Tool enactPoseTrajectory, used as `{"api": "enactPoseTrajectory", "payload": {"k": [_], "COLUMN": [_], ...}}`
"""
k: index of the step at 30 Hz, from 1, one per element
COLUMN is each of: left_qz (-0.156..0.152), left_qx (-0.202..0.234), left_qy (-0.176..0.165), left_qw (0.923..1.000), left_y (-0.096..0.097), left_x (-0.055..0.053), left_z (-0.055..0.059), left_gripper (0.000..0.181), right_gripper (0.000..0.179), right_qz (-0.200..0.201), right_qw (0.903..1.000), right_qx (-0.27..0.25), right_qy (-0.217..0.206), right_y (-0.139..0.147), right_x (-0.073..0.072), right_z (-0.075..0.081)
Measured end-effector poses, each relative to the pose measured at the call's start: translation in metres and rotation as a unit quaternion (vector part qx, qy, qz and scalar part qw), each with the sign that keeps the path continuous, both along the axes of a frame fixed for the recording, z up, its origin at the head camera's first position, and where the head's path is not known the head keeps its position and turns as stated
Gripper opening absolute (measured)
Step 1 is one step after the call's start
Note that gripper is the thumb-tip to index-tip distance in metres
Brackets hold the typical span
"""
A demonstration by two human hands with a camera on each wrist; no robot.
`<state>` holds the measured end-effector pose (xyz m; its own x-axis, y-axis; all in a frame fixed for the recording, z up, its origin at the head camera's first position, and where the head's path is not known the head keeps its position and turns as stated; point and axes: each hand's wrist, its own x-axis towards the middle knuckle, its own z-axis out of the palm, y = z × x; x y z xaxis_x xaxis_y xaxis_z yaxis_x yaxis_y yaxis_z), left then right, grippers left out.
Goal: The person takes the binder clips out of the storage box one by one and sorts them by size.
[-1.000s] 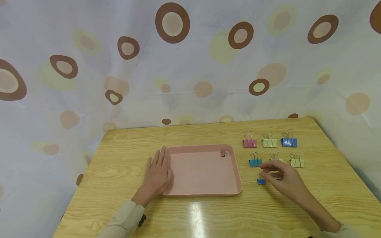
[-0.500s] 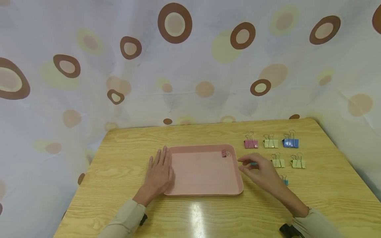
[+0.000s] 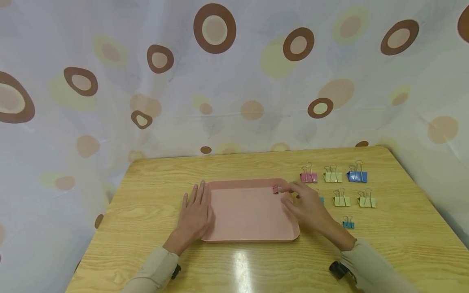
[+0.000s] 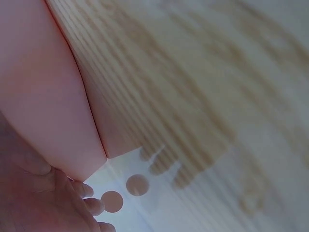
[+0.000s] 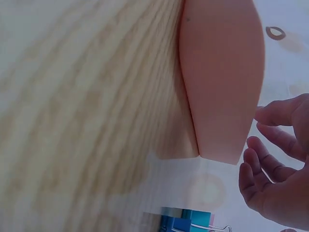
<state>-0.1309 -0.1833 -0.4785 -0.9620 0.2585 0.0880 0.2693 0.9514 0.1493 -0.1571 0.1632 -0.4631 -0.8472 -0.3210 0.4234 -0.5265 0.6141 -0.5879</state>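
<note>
A shallow pink tray point(image 3: 242, 219) lies on the wooden table. In its far right corner sits a small pink binder clip point(image 3: 276, 189). My left hand point(image 3: 194, 215) rests flat along the tray's left rim, fingers straight; the left wrist view shows this hand point(image 4: 38, 198) beside the tray wall. Over the right rim reaches my right hand point(image 3: 307, 205). Its index fingertip is right at the pink clip's wire handles, with the thumb apart below it. In the right wrist view the tray wall point(image 5: 222, 82) partly hides the fingertips of this hand point(image 5: 280, 169).
Right of the tray stand more binder clips: large pink point(image 3: 309, 177), yellow-green point(image 3: 333, 177) and blue point(image 3: 357, 176) at the back, two yellow-green point(image 3: 342, 201) ahead of them. A teal clip point(image 5: 197, 220) is partly hidden in the head view. Nearer is a small teal clip point(image 3: 348, 224).
My right hand has moved left from above the small blue clip, across the teal one, to the pink clip in the tray. The left hand has stayed put.
</note>
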Motion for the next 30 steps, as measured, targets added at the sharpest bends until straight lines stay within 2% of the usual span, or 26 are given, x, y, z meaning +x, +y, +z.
{"api": "enactPoseTrajectory", "payload": {"k": [9, 16, 25, 30], "left_qz": [-0.003, 0.001, 0.000, -0.002], "left_qx": [0.000, 0.002, -0.003, 0.000], "left_qy": [0.007, 0.001, 0.004, 0.003], "left_qw": [1.0000, 1.0000, 1.0000, 1.0000], "left_y": [-0.001, -0.002, -0.003, -0.004], "left_x": [-0.001, -0.001, -0.001, -0.001], "left_z": [-0.003, -0.003, -0.003, -0.003], "left_gripper": [0.061, 0.062, 0.061, 0.061], "right_gripper": [0.020, 0.030, 0.019, 0.014], "right_qz": [-0.004, 0.002, 0.007, -0.002], "right_qw": [0.9992, 0.9945, 0.9870, 0.9858], "right_qx": [0.040, 0.097, 0.150, 0.160], "right_qy": [-0.003, 0.040, 0.057, 0.051], "right_y": [-0.006, -0.008, -0.016, -0.020], "right_x": [-0.018, -0.029, -0.036, -0.037], "right_z": [-0.005, -0.009, -0.012, -0.016]}}
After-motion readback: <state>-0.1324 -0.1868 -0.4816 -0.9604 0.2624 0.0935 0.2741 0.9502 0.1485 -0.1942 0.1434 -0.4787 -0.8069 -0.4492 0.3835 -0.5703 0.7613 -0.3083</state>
